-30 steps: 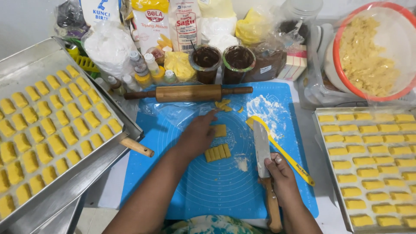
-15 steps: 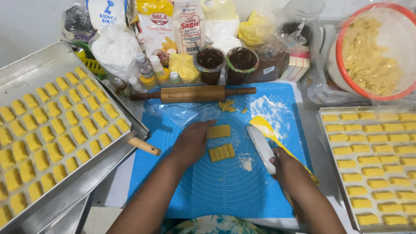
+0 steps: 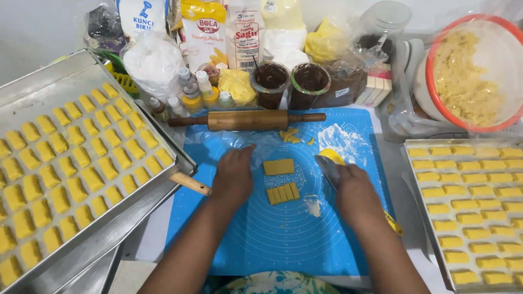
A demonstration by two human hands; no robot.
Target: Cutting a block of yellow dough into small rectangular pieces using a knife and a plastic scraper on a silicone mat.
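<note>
yellow dough pieces (image 3: 283,193) sit mid blue mat (image 3: 283,245), uncut slab (image 3: 278,166) just above. right hand (image 3: 354,188) has swung the knife (image 3: 328,166) up beside them, clenched on it; left hand (image 3: 234,174) slid closer, flat and empty.

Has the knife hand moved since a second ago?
Yes. The right hand with the knife moved up the blue mat, toward the rolling pin.

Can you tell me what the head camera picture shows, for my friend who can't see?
Two hands work yellow dough on a blue mat: the left hand lies flat, and the right hand holds a knife beside cut dough pieces. Trays of dough pieces flank it.
</note>
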